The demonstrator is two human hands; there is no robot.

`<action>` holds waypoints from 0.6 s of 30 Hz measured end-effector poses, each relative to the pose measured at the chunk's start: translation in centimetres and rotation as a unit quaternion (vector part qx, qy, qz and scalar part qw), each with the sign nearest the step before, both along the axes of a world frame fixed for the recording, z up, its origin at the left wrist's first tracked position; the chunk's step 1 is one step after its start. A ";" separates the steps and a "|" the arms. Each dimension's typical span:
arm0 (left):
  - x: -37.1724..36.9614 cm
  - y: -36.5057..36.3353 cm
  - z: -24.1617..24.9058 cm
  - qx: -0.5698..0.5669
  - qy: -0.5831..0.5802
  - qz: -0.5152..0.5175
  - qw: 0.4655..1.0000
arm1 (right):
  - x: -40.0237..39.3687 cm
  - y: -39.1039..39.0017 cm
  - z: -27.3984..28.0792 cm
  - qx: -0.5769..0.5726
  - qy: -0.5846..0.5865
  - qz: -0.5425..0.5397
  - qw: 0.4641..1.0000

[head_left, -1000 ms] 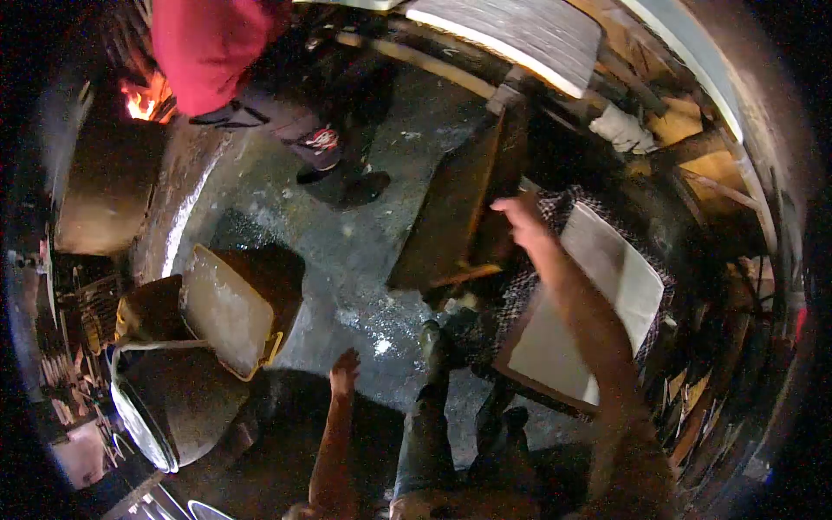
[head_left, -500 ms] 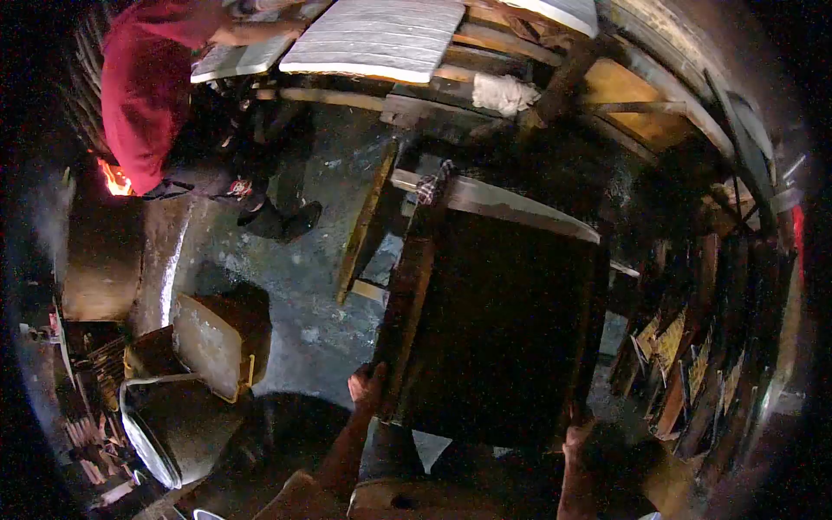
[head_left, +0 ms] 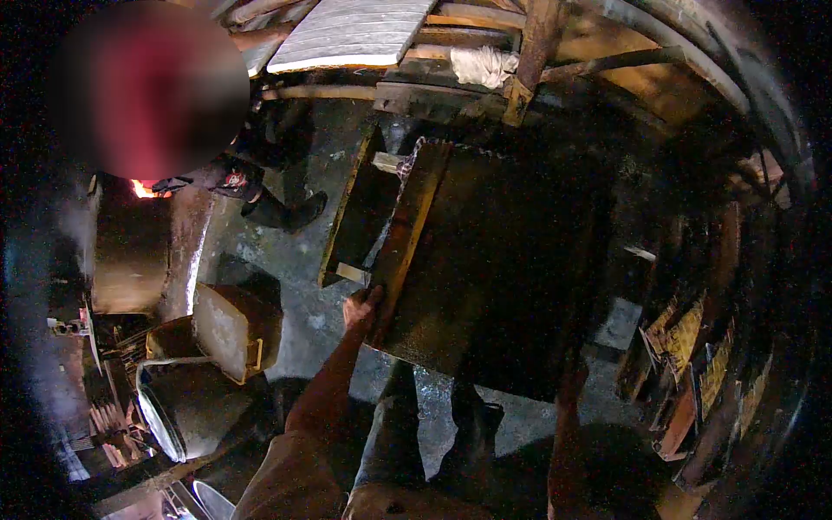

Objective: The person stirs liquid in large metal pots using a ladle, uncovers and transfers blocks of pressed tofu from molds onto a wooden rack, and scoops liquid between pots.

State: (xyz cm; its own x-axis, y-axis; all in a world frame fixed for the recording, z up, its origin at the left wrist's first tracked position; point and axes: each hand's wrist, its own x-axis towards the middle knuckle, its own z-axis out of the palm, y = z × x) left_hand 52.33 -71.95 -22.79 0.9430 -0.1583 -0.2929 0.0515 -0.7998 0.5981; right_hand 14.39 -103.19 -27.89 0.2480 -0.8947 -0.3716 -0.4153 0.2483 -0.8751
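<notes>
A large dark tray-like box (head_left: 485,277) with raised wooden sides is held out in front of me. My left hand (head_left: 361,309) is closed on its near left corner, by the brown wooden side (head_left: 414,234). My right hand (head_left: 572,381), dim in shadow, is at the near right corner with its fingers hard to make out. Under the far left part of the box stands a wooden frame (head_left: 351,212) with pale crosspieces. A checkered cloth (head_left: 409,165) lies at the box's far left corner.
At the upper left a person in red (head_left: 147,95) stands near a fire (head_left: 147,189). A slatted white panel (head_left: 351,33) and a white cloth (head_left: 483,66) lie at the back. Bins (head_left: 227,329) and a bucket (head_left: 195,407) stand left; stacked wood (head_left: 693,347) leans right.
Both hands and the box have moved forward, away from my body. The box now covers the pale board that showed at its far edge. My view has shifted slightly.
</notes>
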 end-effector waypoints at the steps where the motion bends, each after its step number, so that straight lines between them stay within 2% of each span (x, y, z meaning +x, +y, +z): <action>1: 0.0 0.4 -1.2 0.003 0.013 0.003 1.000 | 0.7 -0.2 -0.3 -0.021 0.007 0.000 1.000; 5: 0.7 1.1 -3.3 0.058 -0.030 -0.042 0.997 | 2.8 -0.5 0.1 -0.198 0.049 -0.007 0.979; 6: 1.0 0.9 -3.3 0.083 -0.090 -0.065 0.990 | 3.4 -0.5 1.2 -0.237 0.061 -0.003 0.970; 7: 1.9 0.2 -3.1 0.105 -0.153 -0.087 0.979 | 4.5 -1.5 5.1 -0.253 0.116 0.052 0.959; 9: 3.7 -0.8 -5.1 0.142 -0.220 -0.174 0.949 | 6.8 -3.1 7.3 -0.258 0.164 0.127 0.943; 10: 5.0 -0.9 -9.4 0.153 -0.226 -0.238 0.932 | 8.0 -4.1 7.0 -0.252 0.157 0.147 0.944; 11: 5.2 -2.6 -10.2 -0.009 -0.148 -0.227 0.963 | 9.6 -4.8 6.6 -0.283 0.143 0.166 0.934; 12: 5.5 -4.3 -10.9 -0.170 -0.063 -0.202 0.962 | 11.1 -5.5 6.1 -0.314 0.129 0.185 0.922; 14: 4.7 -9.3 -6.4 -0.307 0.007 -0.167 0.937 | 14.0 -6.0 5.0 -0.441 0.087 0.220 0.866; 15: 5.2 -11.1 -3.8 -0.122 -0.101 -0.253 0.955 | 15.0 -6.5 4.2 -0.437 0.161 0.232 0.854; 16: 5.6 -12.4 -2.8 0.069 -0.204 -0.326 0.921 | 15.8 -6.9 3.3 -0.431 0.235 0.242 0.837; 18: 5.7 -13.7 -4.3 0.202 -0.211 -0.339 0.894 | 16.3 -6.7 1.4 -0.442 0.338 0.240 0.795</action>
